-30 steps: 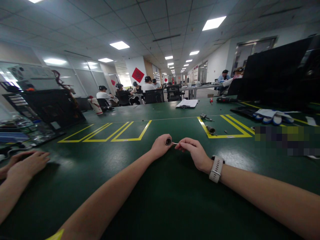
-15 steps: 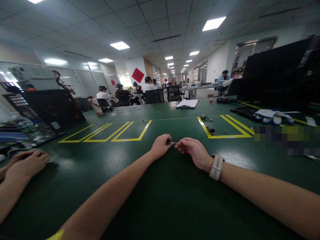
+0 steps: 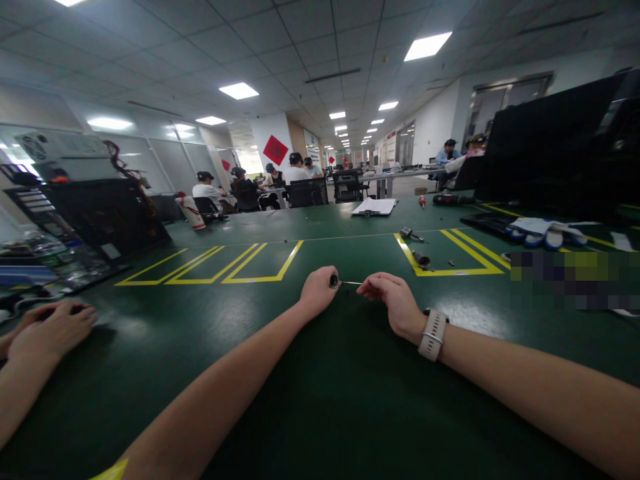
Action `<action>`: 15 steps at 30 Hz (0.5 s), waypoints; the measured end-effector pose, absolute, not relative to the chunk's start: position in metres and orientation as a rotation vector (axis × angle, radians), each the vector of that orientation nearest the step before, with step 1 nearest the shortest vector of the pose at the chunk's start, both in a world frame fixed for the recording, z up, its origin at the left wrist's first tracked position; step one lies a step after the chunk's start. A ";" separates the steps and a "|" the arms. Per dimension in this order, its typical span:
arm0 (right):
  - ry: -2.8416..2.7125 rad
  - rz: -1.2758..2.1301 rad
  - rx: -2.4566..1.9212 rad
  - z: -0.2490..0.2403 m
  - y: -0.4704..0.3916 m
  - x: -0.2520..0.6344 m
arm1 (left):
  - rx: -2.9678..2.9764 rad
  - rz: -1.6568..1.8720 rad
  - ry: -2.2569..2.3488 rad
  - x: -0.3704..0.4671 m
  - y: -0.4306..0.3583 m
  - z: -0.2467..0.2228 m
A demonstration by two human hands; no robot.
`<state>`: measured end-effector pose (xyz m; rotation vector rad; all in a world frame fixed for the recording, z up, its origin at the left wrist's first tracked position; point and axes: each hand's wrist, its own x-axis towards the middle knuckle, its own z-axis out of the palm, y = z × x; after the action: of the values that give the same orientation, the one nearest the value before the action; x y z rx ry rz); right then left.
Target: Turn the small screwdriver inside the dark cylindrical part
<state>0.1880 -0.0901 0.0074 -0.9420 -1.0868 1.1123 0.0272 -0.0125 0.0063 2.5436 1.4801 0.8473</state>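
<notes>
My left hand is wrapped round a small hollow metal part, whose round open end faces me. The fingers hide the rest of it. To its right, my right hand, with a watch on the wrist, pinches a thin metal rod. The rod points left toward the hollow part; whether its tip touches cannot be made out. A dark metal cup-shaped piece and a metal piece with a thin shaft lie beyond my right hand, by the yellow tape.
Yellow tape marks frames on the green table. A clipboard with paper lies at the far edge, a power drill and gloves at right. Another person's hands rest at the left.
My hands have drawn slightly apart, the left one shifting left and the right one right. More of the thin rod shows between them.
</notes>
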 end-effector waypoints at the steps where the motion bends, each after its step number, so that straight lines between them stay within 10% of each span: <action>1: -1.096 1.093 -0.959 0.008 -0.090 0.188 | 2.543 0.847 1.498 0.027 -0.012 0.006; 15: -1.143 1.015 -1.051 0.002 -0.086 0.185 | 2.437 0.995 1.634 0.025 -0.006 0.003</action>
<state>0.1849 -0.0855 0.0015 -1.0512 -1.1427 1.0150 0.0252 -0.0063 0.0026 2.4374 1.6345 0.9947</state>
